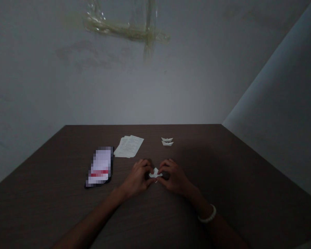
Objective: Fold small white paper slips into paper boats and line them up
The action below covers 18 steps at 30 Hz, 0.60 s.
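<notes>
Between my two hands is a small white paper boat (155, 173), its pointed middle standing up and its ends spread to the sides. My left hand (140, 175) pinches its left end between thumb and fingers. On the other side, my right hand (174, 176) grips the right end the same way, with a pale beaded bracelet on that wrist. Two finished-looking paper boats (167, 141) sit one behind the other, farther back on the table. Fingertips cover parts of the boat's edges.
The dark brown wooden table (235, 193) meets a grey wall (191, 93) at its far edge. Left of my hands lies a phone (100, 166) with a blurred screen. Behind it to the right is a stack of printed paper sheets (129, 146).
</notes>
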Tool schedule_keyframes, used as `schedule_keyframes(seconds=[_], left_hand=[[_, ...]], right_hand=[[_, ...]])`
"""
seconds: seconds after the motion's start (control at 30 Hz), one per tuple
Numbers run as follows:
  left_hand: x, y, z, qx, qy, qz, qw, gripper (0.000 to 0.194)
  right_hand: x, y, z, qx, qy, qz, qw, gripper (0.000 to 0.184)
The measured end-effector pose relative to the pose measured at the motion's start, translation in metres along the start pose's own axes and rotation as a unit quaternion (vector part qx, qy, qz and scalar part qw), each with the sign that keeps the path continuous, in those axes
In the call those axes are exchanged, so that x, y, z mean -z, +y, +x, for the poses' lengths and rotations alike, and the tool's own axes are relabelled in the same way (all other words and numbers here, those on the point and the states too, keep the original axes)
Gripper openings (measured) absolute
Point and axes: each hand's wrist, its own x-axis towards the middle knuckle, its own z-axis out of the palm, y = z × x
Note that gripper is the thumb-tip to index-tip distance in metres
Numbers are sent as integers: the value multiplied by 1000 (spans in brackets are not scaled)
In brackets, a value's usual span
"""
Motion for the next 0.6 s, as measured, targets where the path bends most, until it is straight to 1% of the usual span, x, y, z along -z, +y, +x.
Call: schedule_keyframes(seconds=[0.2, 0.4, 0.53, 0.6], left_hand=[[0, 1, 2, 24, -8, -6, 1000, 21], [-4, -2, -1, 11, 4, -16, 1000, 17], [-2, 4, -2, -5, 17, -36, 999, 11], [1, 8, -2, -10, 12, -39, 999, 8]], right_hand=[[-1, 0, -1, -5, 8, -2, 1000, 15], [-3, 0, -1, -5, 19, 18, 1000, 13], [-3, -1, 1, 6, 18, 32, 999, 11], [-3, -1, 1, 17, 21, 29, 999, 11]])
